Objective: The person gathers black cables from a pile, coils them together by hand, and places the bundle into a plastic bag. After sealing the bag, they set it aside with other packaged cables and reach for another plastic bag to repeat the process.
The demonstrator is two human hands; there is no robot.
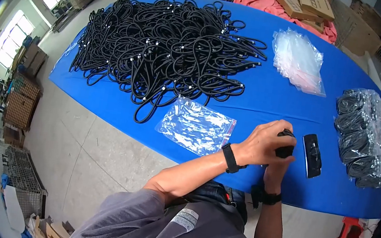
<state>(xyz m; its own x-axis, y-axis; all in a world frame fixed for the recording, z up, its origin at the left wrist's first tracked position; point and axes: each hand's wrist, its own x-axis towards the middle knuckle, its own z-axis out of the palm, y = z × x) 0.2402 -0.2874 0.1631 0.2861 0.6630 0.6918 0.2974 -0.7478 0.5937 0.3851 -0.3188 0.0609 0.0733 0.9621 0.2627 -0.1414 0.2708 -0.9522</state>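
My left hand (265,143) has its fingers closed round a small black cord bundle (285,143) above the near edge of the blue table. From below, my right hand (279,167) comes up against the same bundle; most of its fingers are hidden behind the left hand. Left of my hands lies a flat clear plastic bag (197,126) with a reddish strip at one end. Just to their right is a black oblong object (312,155) with a silvery edge, its kind unclear. Beyond the bag spreads a large heap of black cord loops (161,47) with small pale fittings.
A stack of clear plastic bags (301,61) lies at the far right of the blue table (251,105). Bagged black cord bundles (370,139) are lined up along its right side. Cardboard boxes (309,4) on pink cloth stand behind. A red stool (350,231) is on the floor at right.
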